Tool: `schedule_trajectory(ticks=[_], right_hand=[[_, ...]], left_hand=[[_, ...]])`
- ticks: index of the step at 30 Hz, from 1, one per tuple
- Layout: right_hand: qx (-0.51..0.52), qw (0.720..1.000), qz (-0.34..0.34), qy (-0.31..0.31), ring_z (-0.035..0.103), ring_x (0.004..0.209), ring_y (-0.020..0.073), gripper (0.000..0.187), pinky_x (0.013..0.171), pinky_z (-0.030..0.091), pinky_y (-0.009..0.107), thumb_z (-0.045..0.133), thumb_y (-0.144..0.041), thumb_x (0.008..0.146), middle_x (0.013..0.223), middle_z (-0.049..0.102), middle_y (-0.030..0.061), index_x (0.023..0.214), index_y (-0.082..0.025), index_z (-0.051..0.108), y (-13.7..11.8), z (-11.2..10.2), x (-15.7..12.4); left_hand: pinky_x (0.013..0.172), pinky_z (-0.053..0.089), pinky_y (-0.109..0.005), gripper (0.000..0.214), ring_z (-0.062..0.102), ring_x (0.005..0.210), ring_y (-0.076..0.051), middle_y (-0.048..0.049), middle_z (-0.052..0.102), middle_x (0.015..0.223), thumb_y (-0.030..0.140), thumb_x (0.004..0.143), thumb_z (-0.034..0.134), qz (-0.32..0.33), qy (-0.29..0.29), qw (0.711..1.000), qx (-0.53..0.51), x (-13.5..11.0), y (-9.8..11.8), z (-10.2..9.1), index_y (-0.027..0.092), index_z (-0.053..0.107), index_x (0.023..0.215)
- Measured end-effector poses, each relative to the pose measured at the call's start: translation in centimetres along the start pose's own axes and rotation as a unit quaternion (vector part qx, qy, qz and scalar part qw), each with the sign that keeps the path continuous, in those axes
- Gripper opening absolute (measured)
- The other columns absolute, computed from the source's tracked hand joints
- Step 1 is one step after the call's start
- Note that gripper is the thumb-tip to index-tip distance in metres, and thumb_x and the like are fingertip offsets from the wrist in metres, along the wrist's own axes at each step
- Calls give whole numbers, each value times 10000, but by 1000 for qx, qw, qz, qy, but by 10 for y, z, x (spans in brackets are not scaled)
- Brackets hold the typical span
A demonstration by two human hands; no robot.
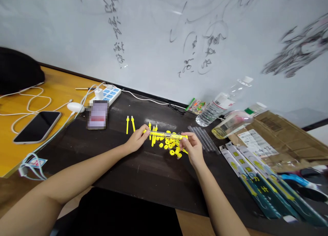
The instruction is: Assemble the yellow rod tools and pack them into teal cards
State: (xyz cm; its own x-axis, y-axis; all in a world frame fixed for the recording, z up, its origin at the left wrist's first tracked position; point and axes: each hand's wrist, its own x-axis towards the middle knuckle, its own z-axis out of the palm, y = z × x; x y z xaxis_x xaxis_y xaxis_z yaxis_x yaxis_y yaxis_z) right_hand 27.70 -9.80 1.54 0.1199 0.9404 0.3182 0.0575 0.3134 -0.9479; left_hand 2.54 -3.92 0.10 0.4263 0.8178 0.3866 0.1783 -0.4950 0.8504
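Observation:
Between my two hands lies a clear plastic tube (164,135) with yellow ends and metal-looking parts inside, held level above the dark table (143,184). My left hand (138,139) pinches its left end. At the other end, the fingers of my right hand (192,148) close on the yellow tip. Under and behind the tube is a pile of small yellow rings and caps (172,152). Several yellow rods with metal tips (150,127) lie beside the pile, two of them farther left. Right of my right hand lie several clear empty tubes (205,139).
On the right are plastic bottles (214,108), a cardboard box (279,137) and long green-and-white packages (258,184). A phone (98,114), a power strip (112,93), another phone (38,127) and white cables are at left. The whiteboard (153,51) stands behind.

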Motion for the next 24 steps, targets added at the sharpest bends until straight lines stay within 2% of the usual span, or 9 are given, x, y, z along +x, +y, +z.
schedule_trajectory(ticks=[4,9,14,24], right_hand=[[-4,1000,12,-3,485,464,109,232,445,408,235,618,-377,803,596,531,-39,977,-230,574,1,3,-1],[51,998,39,15,519,501,102,306,407,412,223,618,-412,787,782,565,-16,1025,-247,520,-2,5,0],[67,996,50,20,462,421,81,224,380,368,189,589,-411,808,588,507,-64,906,-232,495,-2,2,1],[74,995,25,64,430,413,73,226,370,367,179,644,-374,764,556,464,-79,877,-238,504,-10,-2,4]], left_hand=[[606,327,-243,254,405,579,-106,51,417,622,406,948,302,4,3,1000,22,0,-2,0,194,407,854],[604,322,-247,251,398,570,-107,52,405,615,399,955,281,11,4,999,35,-1,-1,0,195,397,868],[596,313,-247,251,381,563,-105,51,394,626,397,958,272,20,31,999,34,0,-1,-1,196,389,863],[592,309,-249,242,375,552,-105,53,392,618,393,953,278,23,35,998,46,-1,1,-2,197,388,863]])
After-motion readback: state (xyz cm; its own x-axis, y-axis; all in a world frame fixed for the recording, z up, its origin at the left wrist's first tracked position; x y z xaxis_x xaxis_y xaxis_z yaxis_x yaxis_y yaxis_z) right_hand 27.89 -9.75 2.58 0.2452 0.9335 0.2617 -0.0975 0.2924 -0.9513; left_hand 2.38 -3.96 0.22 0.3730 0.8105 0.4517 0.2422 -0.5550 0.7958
